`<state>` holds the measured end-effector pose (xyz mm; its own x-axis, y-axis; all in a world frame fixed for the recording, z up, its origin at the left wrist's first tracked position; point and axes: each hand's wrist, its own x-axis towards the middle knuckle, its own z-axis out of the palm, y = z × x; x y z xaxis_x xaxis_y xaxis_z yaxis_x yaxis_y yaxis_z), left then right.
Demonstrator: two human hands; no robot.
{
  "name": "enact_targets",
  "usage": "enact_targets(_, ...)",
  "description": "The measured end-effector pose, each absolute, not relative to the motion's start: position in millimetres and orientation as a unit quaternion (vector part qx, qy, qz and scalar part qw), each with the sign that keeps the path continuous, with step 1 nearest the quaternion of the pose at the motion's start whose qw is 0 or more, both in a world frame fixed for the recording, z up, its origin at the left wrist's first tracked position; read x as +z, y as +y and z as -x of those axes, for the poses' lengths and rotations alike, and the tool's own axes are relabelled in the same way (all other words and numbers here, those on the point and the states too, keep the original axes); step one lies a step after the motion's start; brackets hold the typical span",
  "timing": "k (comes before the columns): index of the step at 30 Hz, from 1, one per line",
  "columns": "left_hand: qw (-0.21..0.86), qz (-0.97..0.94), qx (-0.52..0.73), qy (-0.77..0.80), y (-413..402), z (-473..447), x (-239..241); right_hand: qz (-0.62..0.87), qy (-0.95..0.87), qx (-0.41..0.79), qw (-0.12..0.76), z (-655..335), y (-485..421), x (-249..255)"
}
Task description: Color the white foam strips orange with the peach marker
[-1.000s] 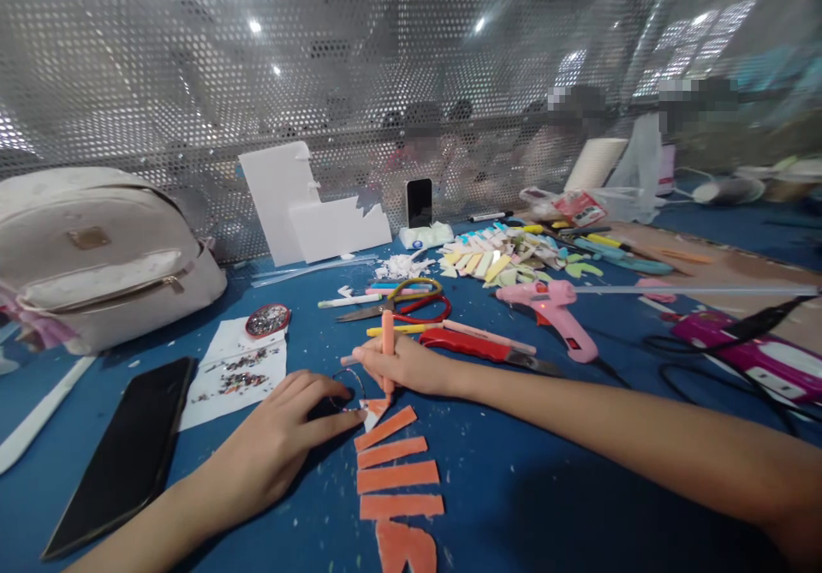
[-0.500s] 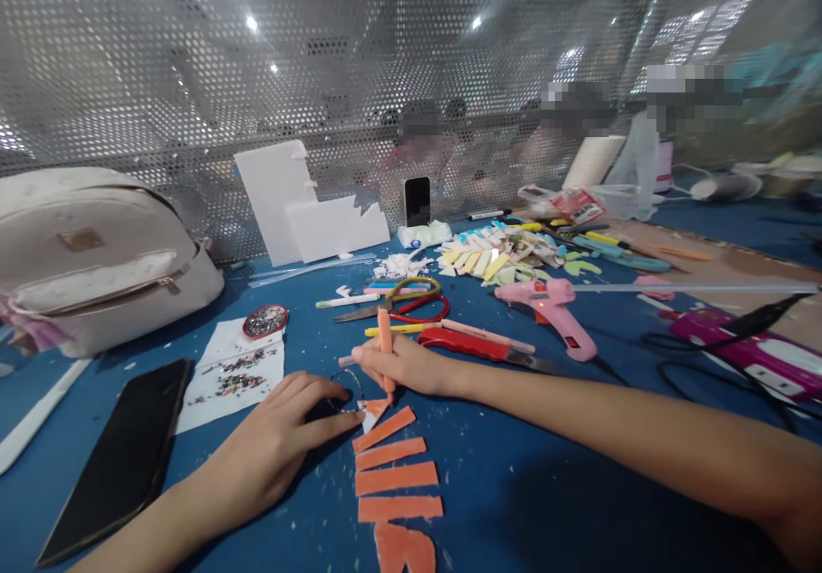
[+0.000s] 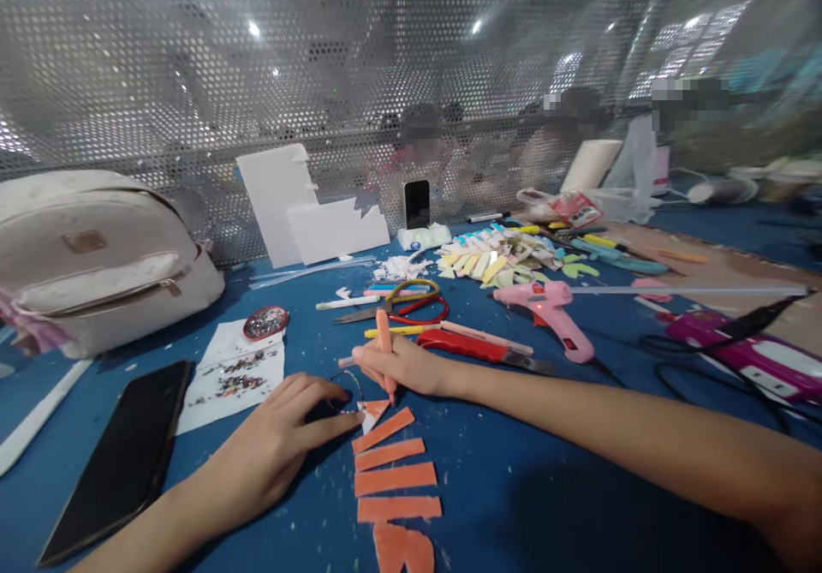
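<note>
My right hand [image 3: 411, 366] is closed around an orange marker [image 3: 384, 333], its tip down at a small triangular piece of foam or card [image 3: 373, 410], part orange and part white. A short pinkish stick-like end, perhaps the cap, pokes out left of those fingers. My left hand [image 3: 292, 427] lies on the table with its fingers apart, a fingertip on the triangle's left edge. A thin beaded loop [image 3: 350, 376] shows between the hands, partly hidden. Below the triangle lie several orange strips [image 3: 395, 477] in a column, with a curved orange piece [image 3: 404, 547] under them.
Behind my right hand are red-and-yellow scissors [image 3: 420, 299] and a red utility knife [image 3: 462, 346]. A pink glue gun [image 3: 545, 303] lies right, near a purple power strip [image 3: 738, 350]. Left are a phone [image 3: 122, 453], beads on paper [image 3: 241, 380] and a backpack [image 3: 96, 265]. Coloured scraps [image 3: 501, 256] lie behind.
Hardly anything differs. The view has shifted very slightly; both hands, the marker and the triangle keep their places.
</note>
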<state>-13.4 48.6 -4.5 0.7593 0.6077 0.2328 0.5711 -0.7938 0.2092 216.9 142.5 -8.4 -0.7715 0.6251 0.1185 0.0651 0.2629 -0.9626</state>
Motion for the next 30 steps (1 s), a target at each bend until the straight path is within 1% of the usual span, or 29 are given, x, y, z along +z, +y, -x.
enact_targets(7, 0.064, -0.934, 0.15, 0.317, 48.3, 14.4, -5.3, 0.233, -0.753, 0.564, 0.246, -217.4, 142.6, -9.1)
enact_targets(19, 0.066, -0.935, 0.144, 0.317, 49.2, 13.7, -5.2, 0.229, -0.754, 0.557, 0.264, -217.0, 140.4, -7.6)
enact_targets(30, 0.067, -0.934, 0.148, 0.319, 48.1, 14.8, -5.6, 0.228, -0.753, 0.561, 0.256, -217.7, 141.9, -8.8)
